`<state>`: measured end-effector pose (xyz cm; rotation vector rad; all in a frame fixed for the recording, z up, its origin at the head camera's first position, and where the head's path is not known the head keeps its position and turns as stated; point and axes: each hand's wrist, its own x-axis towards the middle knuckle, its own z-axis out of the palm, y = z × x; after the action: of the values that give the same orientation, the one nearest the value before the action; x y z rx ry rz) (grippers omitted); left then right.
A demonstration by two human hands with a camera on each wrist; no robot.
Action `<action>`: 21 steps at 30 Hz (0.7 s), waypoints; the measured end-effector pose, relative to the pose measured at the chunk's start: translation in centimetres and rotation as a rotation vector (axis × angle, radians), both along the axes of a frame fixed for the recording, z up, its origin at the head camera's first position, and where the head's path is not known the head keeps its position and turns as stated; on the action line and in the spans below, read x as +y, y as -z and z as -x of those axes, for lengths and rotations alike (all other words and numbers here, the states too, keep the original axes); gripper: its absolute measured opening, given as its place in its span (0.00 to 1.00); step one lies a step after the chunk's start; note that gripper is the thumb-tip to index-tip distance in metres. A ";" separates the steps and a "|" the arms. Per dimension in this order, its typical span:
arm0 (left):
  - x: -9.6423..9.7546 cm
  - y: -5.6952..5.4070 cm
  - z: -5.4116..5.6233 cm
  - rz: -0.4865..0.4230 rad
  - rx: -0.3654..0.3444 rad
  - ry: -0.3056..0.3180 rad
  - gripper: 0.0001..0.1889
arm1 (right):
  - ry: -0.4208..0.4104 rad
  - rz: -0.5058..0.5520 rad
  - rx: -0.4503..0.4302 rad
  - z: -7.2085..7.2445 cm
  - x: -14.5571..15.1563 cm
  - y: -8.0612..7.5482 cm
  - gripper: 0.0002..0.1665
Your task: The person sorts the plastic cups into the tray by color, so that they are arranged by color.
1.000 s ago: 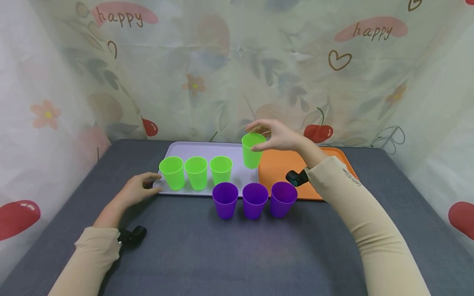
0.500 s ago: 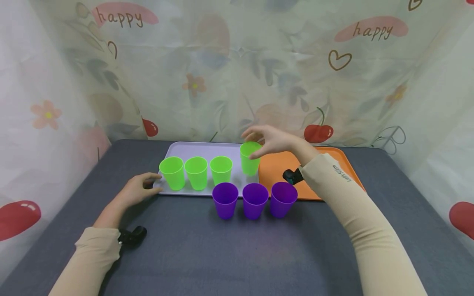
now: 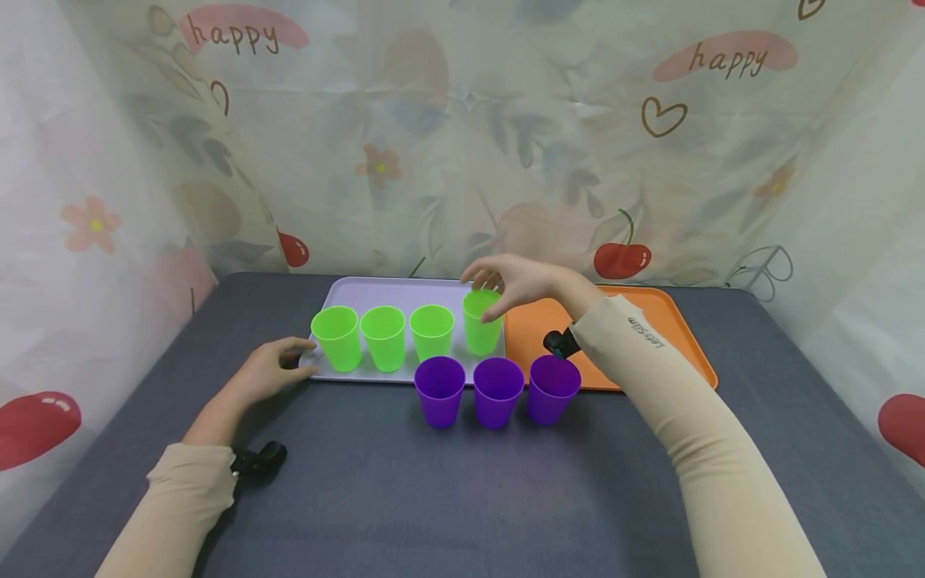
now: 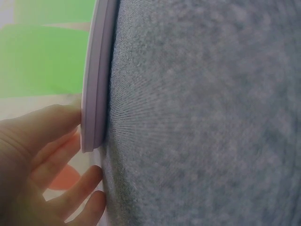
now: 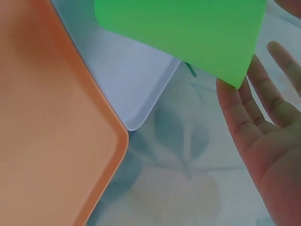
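In the head view my right hand (image 3: 526,281) grips a bright green cup (image 3: 480,335) near its rim, with thumb and fingers on either side. This cup stands upright at the right end of the lilac tray (image 3: 393,291); whether its base touches the tray I cannot tell. Three more green cups (image 3: 385,341) stand in a row to its left on the same tray. At the tray's left edge my left hand (image 3: 262,371) rests thumb and fingertips against the rim. In the left wrist view the thumb (image 4: 51,117) touches that rim while other fingers hang loosely below.
An orange tray (image 3: 665,337) lies against the lilac tray's right side. Three purple cups (image 3: 497,397) stand upright on the dark grey tabletop (image 3: 405,498) in front of the trays. A patterned curtain (image 3: 462,144) hangs behind and at both sides.
My right hand has moved down and slightly left with the green cup, lowering it beside the row of green cups. My left hand and the other cups have stayed put.
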<state>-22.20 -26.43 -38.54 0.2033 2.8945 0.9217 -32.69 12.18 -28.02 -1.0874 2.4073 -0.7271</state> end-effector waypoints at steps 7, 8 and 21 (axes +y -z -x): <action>0.1 0.0 0.0 0.004 -0.007 -0.011 0.25 | -0.046 -0.044 -0.027 -0.1 -0.6 0.3 0.37; 0.1 -0.1 0.0 0.005 -0.008 -0.013 0.25 | -0.050 -0.051 -0.029 -0.1 -0.6 0.4 0.37; 0.3 -0.3 -0.1 0.004 -0.018 -0.016 0.25 | -0.073 -0.101 -0.043 -0.1 -1.1 0.8 0.38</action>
<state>-22.07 -26.18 -38.23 0.1708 2.8853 0.9150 -32.61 11.09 -28.78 -1.1009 2.3283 -0.5923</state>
